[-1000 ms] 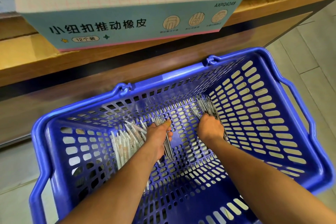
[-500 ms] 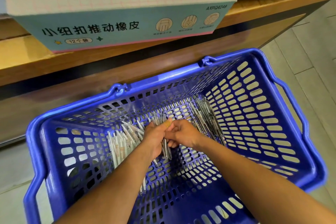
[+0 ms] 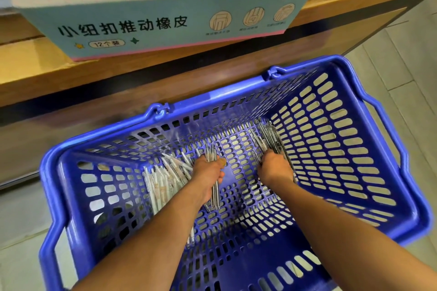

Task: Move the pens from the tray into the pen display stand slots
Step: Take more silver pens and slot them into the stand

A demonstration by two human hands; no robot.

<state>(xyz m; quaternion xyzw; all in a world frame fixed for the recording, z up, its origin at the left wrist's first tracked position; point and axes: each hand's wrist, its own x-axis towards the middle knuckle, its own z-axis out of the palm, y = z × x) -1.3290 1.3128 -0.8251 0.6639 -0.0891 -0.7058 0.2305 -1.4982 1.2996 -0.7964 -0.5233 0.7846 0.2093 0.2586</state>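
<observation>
Both my hands are down in the blue basket. My left hand has its fingers curled round a small bundle of pens; the bundle runs through my fist, its tips sticking out beyond my knuckles and its other ends trailing back under my wrist. My right hand is curled over the near end of a dark pile of pens, which stretches away from my fingers toward the basket's far right corner. I cannot tell whether those fingers actually pinch any pens or only rest on them. Just left of my left hand lies a heap of white pens on the basket floor. Beyond my fingertips, past the basket's rim, a wooden shelf carries a pale blue box.
</observation>
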